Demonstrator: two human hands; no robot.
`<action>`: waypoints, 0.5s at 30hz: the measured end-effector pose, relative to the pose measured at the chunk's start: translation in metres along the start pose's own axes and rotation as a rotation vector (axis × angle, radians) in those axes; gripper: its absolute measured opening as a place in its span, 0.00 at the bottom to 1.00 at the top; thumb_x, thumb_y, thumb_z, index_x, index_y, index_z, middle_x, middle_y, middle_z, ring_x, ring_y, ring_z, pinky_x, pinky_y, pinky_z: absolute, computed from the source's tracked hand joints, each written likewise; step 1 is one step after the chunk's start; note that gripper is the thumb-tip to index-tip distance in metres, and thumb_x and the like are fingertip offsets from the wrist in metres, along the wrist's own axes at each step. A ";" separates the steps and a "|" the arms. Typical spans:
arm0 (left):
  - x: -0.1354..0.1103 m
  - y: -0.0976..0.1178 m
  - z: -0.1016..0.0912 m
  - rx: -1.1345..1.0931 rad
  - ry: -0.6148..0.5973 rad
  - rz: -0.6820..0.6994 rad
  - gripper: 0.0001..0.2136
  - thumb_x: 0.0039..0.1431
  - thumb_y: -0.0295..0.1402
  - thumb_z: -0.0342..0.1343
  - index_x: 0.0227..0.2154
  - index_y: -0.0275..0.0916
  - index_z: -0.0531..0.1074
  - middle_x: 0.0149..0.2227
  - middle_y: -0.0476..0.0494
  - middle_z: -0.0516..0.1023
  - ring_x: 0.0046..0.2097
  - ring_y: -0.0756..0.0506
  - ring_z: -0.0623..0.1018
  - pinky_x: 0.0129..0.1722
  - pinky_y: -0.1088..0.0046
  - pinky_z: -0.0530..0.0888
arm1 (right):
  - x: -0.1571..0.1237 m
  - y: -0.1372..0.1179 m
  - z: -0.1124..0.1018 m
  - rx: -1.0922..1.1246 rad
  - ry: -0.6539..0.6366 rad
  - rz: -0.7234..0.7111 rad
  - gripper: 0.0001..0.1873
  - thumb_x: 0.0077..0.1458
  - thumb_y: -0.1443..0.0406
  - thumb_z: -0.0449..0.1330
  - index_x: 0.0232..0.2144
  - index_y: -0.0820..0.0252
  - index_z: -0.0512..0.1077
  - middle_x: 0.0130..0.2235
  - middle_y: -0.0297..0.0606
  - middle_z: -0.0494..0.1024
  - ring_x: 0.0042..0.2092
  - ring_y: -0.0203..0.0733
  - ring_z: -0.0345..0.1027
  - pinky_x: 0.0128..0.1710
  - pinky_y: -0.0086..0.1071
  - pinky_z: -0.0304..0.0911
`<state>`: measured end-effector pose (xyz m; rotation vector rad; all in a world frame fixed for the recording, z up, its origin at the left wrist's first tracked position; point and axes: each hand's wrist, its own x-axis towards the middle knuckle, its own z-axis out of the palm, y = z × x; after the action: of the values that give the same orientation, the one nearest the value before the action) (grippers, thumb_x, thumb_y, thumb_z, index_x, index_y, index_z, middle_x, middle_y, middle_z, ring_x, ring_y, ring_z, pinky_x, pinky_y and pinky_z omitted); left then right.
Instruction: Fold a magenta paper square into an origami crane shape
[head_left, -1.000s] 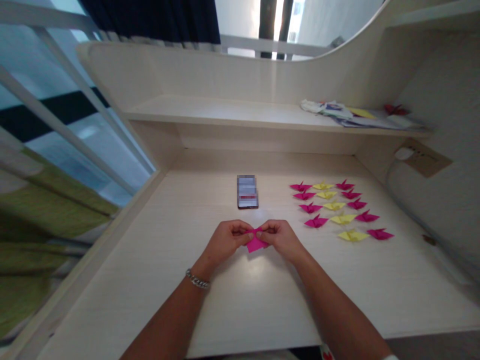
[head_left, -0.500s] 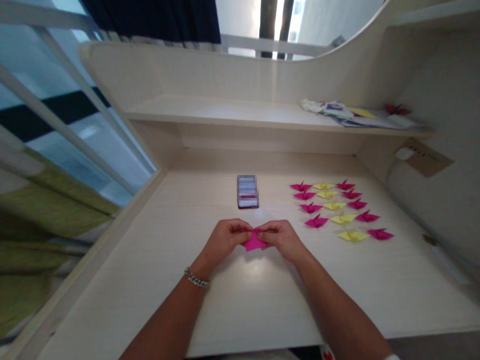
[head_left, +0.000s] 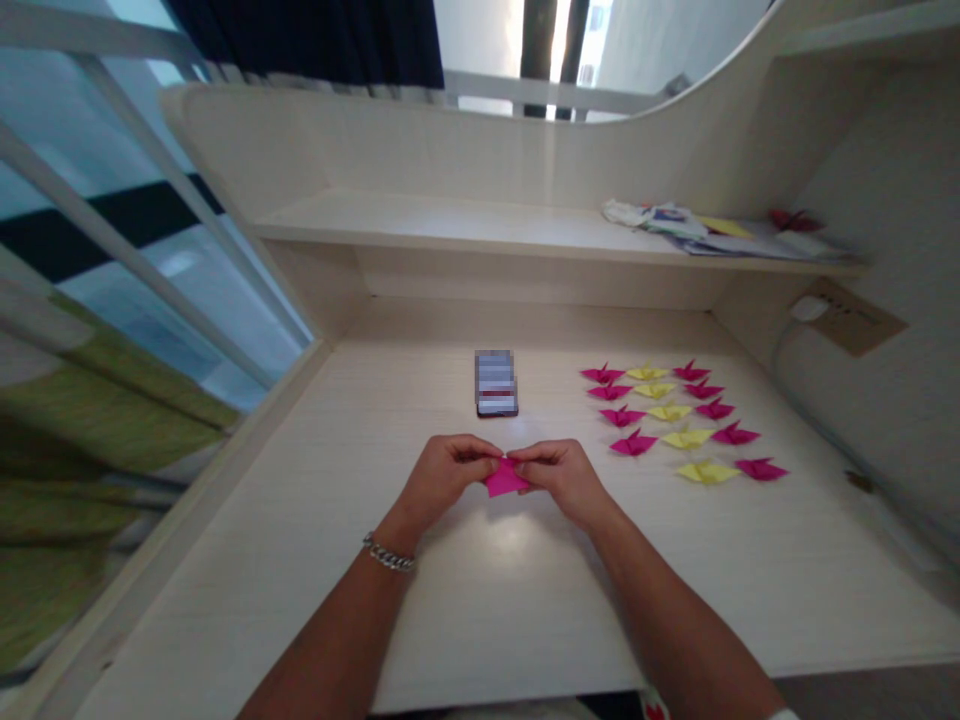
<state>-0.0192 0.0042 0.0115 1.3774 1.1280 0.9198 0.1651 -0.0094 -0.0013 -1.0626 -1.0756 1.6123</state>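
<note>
Between my two hands is a small piece of bright pink origami paper [head_left: 506,480], partly folded. My left hand [head_left: 452,472] pinches its left side between thumb and fingers. On the opposite side my right hand [head_left: 561,474] grips the paper the same way, thumb on the near face. The fingertips of both hands almost meet at the top edge and hide part of the folds. Folded paper cranes in pink [head_left: 634,442] and yellow [head_left: 685,438] lie in rows to the right of my hands.
A phone [head_left: 496,384] lies flat just beyond my hands on the pale desk [head_left: 360,400]. Papers [head_left: 720,235] rest on the shelf [head_left: 450,225] at the back. A cable [head_left: 810,400] runs from a plug [head_left: 810,307] down the right wall.
My left hand has shifted slightly up and left, and the pink paper has tilted a little with it. The cranes and phone stay where they were.
</note>
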 end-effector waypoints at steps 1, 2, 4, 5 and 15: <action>0.000 -0.001 0.000 0.013 0.000 0.010 0.05 0.45 0.28 0.61 0.28 0.37 0.79 0.26 0.46 0.79 0.28 0.49 0.75 0.30 0.74 0.72 | 0.000 0.000 0.000 -0.027 0.002 -0.011 0.13 0.38 0.64 0.68 0.31 0.61 0.80 0.27 0.38 0.80 0.27 0.37 0.71 0.29 0.34 0.71; 0.000 -0.001 0.001 0.026 -0.001 0.019 0.05 0.45 0.28 0.61 0.28 0.37 0.79 0.26 0.46 0.79 0.28 0.49 0.75 0.30 0.75 0.71 | 0.000 0.000 0.001 -0.051 -0.001 -0.020 0.12 0.38 0.64 0.67 0.31 0.61 0.80 0.27 0.37 0.80 0.26 0.36 0.70 0.28 0.34 0.71; 0.001 -0.002 0.001 0.045 -0.008 0.029 0.05 0.44 0.26 0.61 0.27 0.37 0.79 0.26 0.46 0.79 0.28 0.50 0.75 0.29 0.76 0.70 | -0.001 -0.001 0.001 -0.085 -0.013 -0.034 0.12 0.39 0.64 0.67 0.31 0.60 0.80 0.26 0.37 0.79 0.25 0.35 0.69 0.28 0.34 0.70; 0.001 -0.002 0.000 0.048 -0.012 0.029 0.05 0.43 0.26 0.61 0.27 0.37 0.78 0.26 0.47 0.79 0.28 0.50 0.75 0.29 0.76 0.70 | -0.001 -0.002 0.002 -0.094 -0.017 -0.039 0.12 0.39 0.64 0.67 0.30 0.60 0.80 0.26 0.37 0.79 0.24 0.35 0.69 0.27 0.34 0.70; 0.000 0.001 -0.008 0.049 -0.076 0.037 0.06 0.45 0.25 0.59 0.28 0.36 0.79 0.26 0.45 0.80 0.29 0.49 0.76 0.31 0.76 0.71 | -0.004 -0.005 -0.004 -0.044 -0.081 -0.023 0.15 0.35 0.63 0.70 0.30 0.62 0.80 0.26 0.38 0.79 0.25 0.37 0.70 0.30 0.35 0.70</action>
<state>-0.0266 0.0065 0.0131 1.4661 1.0767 0.8639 0.1708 -0.0109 0.0032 -1.0176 -1.1770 1.6322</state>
